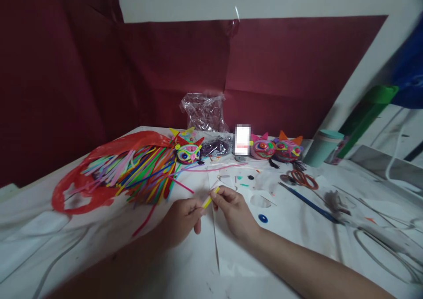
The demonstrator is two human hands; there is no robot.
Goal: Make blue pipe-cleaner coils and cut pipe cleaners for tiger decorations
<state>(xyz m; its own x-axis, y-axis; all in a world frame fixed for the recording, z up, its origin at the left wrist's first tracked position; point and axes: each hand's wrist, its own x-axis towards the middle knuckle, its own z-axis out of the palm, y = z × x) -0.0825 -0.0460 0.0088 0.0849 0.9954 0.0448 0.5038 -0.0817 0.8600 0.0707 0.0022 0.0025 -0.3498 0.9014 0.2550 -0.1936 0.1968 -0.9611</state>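
Note:
My left hand [183, 219] pinches the lower end of a short yellow strip [207, 202] between thumb and finger. At its upper end, my right hand [235, 211] grips the same strip with thumb and fingertips. The strip slants over a white sheet of paper [238, 261]; whether it is a pipe cleaner I cannot make out. A pale pinkish bit shows beside its upper end. To the left lies a bundle of coloured pipe cleaners [145, 171] in a red plastic bag [132, 138]. A blue ring [263, 218] rests right of my right hand.
Decorated animal heads [188, 151] with pointed ears stand at the back, two more pink ones [263, 148] further right. Orange-handled scissors [306, 180], a blue pen-like tool [307, 202], a hot glue gun [350, 219] and a green cup [323, 149] lie or stand at right.

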